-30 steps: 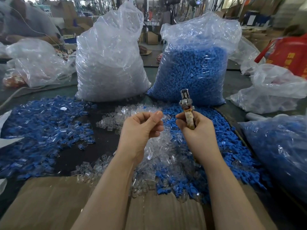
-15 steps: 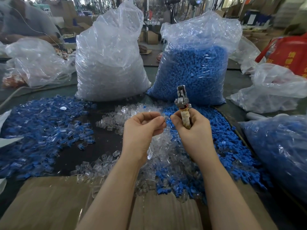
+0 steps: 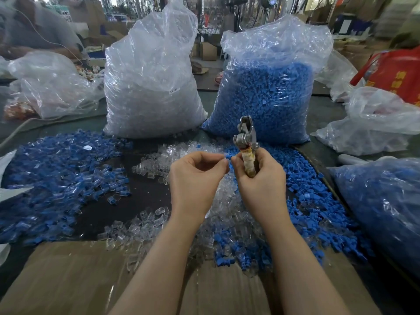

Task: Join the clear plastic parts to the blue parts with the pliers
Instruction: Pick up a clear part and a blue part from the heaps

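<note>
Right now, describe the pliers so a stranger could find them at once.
Two tall plastic sacks stand at the table's far side. In front of the blue-filled sack, the right hand grips the pliers upright. They are the only metal thing among the plastic.

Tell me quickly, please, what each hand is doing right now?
Left hand: fingertips pinch a small blue part.
Right hand: grips the pliers, also touching that part.

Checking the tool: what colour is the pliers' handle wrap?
Yellowish tan on the pliers, gripped by the right hand; head view.
</note>
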`<action>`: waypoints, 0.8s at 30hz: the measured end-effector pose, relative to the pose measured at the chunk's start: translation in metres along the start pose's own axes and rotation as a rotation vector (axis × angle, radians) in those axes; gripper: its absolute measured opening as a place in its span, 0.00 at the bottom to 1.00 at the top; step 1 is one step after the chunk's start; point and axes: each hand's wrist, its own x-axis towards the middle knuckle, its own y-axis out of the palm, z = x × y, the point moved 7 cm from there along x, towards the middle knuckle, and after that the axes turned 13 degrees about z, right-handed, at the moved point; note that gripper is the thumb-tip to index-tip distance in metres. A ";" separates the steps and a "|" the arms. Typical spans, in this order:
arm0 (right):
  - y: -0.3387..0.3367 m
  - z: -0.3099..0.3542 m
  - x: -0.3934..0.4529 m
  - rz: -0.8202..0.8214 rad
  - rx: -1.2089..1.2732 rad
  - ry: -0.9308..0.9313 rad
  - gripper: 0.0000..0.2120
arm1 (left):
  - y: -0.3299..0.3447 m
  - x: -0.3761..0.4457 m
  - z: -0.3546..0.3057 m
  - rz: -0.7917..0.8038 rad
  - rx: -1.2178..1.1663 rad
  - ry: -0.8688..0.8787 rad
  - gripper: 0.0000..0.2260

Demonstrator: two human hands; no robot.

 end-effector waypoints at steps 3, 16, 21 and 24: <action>0.001 0.001 0.000 0.003 0.011 0.007 0.09 | 0.002 -0.002 -0.005 0.008 0.056 0.038 0.10; 0.006 -0.005 0.003 0.177 0.179 0.059 0.05 | 0.003 -0.001 -0.003 -0.007 0.130 0.094 0.09; 0.009 -0.004 0.005 0.243 0.202 0.073 0.05 | 0.000 0.002 0.003 -0.015 0.085 0.045 0.06; 0.006 -0.010 0.006 0.312 0.170 0.093 0.05 | -0.002 0.005 0.007 0.001 -0.081 0.004 0.05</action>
